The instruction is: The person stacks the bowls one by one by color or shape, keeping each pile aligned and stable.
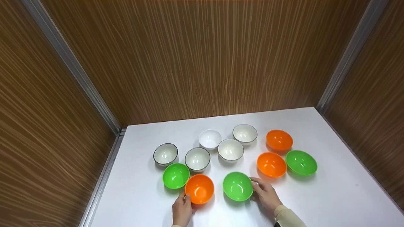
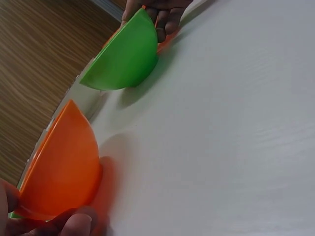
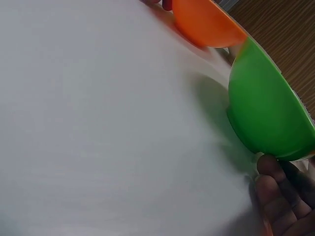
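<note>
My left hand (image 1: 183, 210) pinches the near left rim of an orange bowl (image 1: 199, 189), thumb at the rim and fingers under its side in the left wrist view. The right hand (image 1: 266, 195) holds a green bowl (image 1: 238, 186) by its right rim, with fingertips (image 3: 270, 169) against the bowl's outer wall in the right wrist view. Both bowls face upward, apart from each other, at the front of the white table. Whether their bases touch the tabletop I cannot tell for certain. Another green bowl (image 1: 176, 176) sits close against the orange bowl's far left side.
Behind stand several white bowls, among them dark-rimmed ones (image 1: 165, 154) (image 1: 197, 159) and a plain one (image 1: 210, 139). To the right are two orange bowls (image 1: 279, 140) (image 1: 271, 165) and a wide green bowl (image 1: 301, 162). Wood-grain panels (image 1: 202, 63) enclose the white table (image 1: 331, 195).
</note>
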{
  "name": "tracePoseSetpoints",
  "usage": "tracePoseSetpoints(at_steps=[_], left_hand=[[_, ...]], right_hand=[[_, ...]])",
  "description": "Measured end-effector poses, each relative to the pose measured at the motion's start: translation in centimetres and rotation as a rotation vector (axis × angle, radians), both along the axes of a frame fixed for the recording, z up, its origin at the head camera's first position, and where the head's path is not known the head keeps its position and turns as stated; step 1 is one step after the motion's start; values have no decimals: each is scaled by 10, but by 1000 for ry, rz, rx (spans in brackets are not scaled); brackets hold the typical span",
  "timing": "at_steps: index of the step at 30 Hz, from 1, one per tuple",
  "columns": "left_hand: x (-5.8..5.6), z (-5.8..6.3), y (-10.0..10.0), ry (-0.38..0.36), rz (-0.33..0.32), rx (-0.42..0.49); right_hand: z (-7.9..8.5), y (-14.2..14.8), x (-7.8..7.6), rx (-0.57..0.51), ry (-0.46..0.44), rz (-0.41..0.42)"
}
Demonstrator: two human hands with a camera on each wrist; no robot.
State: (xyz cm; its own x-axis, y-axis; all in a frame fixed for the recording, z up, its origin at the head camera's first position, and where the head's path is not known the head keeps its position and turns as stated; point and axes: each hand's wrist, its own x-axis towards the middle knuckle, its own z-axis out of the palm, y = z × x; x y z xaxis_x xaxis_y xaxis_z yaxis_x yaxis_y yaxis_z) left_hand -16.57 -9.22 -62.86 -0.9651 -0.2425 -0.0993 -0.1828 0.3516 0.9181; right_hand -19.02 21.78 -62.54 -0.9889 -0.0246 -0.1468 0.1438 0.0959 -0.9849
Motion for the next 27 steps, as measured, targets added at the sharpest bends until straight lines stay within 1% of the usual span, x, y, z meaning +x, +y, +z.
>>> tracePoseSetpoints(at_steps=[3, 8, 11, 15, 22, 24, 27], left_hand=[[1, 1, -1, 14, 0, -4], [1, 4, 0, 4, 6, 11], [0, 7, 0, -3, 6, -7], [-2, 11, 1, 15, -1, -40], [-5, 16, 4, 41, -21, -25], [-6, 18, 6, 48, -23, -33], [-6, 24, 10, 48, -30, -9]], right_hand=[[-14, 3, -5, 14, 1, -3], [-14, 3, -5, 17, -3, -8], [-13, 3, -4, 23, 14, -4], [-13, 3, -4, 41, 39, 6], [-12, 3, -4, 40, 24, 4], [-11, 3, -4, 38, 21, 4], [-10, 3, -2, 40, 8, 1]])
